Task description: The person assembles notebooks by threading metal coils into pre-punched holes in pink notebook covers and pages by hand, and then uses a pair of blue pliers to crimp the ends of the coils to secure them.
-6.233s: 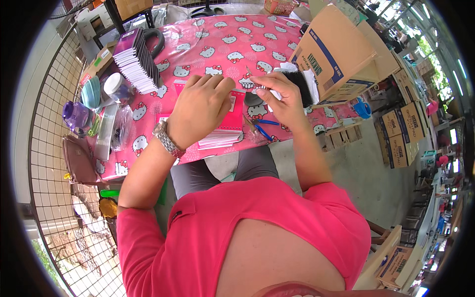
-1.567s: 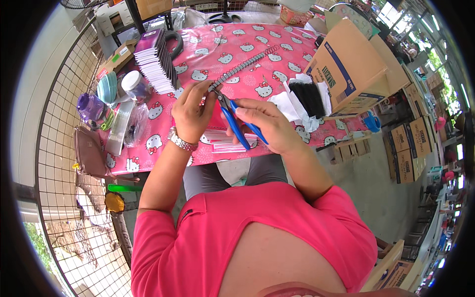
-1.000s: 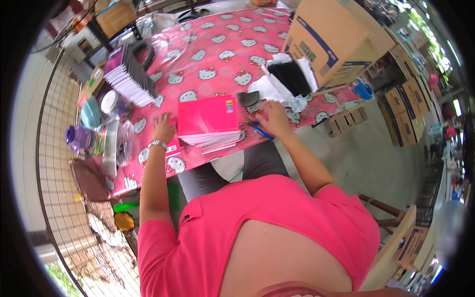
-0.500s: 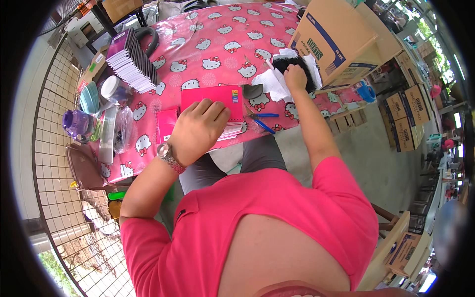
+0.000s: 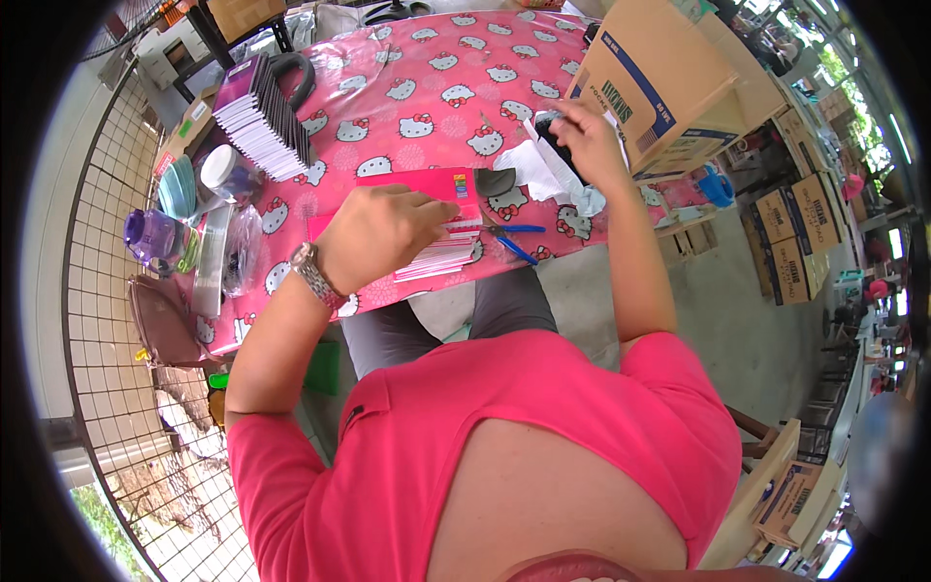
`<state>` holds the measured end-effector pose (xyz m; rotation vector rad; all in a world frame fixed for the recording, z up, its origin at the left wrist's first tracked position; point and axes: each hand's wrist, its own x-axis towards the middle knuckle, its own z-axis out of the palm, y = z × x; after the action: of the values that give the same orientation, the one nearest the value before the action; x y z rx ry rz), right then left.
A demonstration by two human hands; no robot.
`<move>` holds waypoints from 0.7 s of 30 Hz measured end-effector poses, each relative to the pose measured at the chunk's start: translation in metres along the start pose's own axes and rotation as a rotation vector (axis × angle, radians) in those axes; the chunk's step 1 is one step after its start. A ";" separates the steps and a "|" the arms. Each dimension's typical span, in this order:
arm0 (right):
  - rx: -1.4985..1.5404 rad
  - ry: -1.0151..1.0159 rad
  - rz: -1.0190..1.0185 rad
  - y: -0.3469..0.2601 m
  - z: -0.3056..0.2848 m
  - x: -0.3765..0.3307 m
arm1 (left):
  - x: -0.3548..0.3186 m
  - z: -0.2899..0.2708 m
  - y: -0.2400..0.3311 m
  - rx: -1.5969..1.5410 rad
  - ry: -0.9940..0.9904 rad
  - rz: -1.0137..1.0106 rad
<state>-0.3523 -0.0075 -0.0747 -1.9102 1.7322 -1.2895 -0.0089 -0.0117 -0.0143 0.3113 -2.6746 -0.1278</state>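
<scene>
Table: a long table (image 5: 427, 58) under a pink cat-print cloth is carrying everything; the person in a pink shirt is sitting at its near edge.
Cardboard box: a big open carton (image 5: 669, 78) is lying on its side at the right end of the table, just behind the reaching hand.
Fanned stack: a row of white booklets with dark covers (image 5: 264, 116) is leaning at the far left, well apart from both hands.
Pink stack: the pile of pink-covered booklets (image 5: 427, 228) is sitting at the near edge, squarely before the person.
Left hand: the left hand (image 5: 383, 233) is pressing flat on the pink stack, fingers curled down over its right edge and pinning it, a metal watch on the wrist.
Right hand: the right hand (image 5: 587, 141) is reaching out over the white wrapping (image 5: 543, 170), fingers closing round a bundle of black pieces (image 5: 561, 145).
Pliers: blue-handled pliers (image 5: 512, 238) are lying loose between the stack and the wrapping, touched by neither hand.
Doing it well: in my judgement, the left palm should be bearing down evenly so the pile is not fanning, while the right is drawing out only a little of the black bundle without dragging the wrapping along.
</scene>
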 end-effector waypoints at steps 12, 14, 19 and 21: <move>0.146 0.021 -0.322 -0.118 0.030 -0.037 | 0.022 -0.003 0.002 0.069 0.159 -0.239; 0.097 0.102 -0.324 -0.123 0.034 -0.040 | 0.024 -0.003 0.007 0.066 0.183 -0.249; 0.155 0.036 -0.313 -0.128 0.038 -0.046 | 0.024 0.000 0.010 0.101 0.204 -0.282; 0.219 -0.084 -0.174 -0.128 0.033 -0.047 | 0.024 -0.002 0.011 0.095 0.183 -0.295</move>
<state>-0.2375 0.0558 -0.0243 -1.9896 1.3480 -1.3734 -0.0316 -0.0067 -0.0008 0.7124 -2.4435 -0.0581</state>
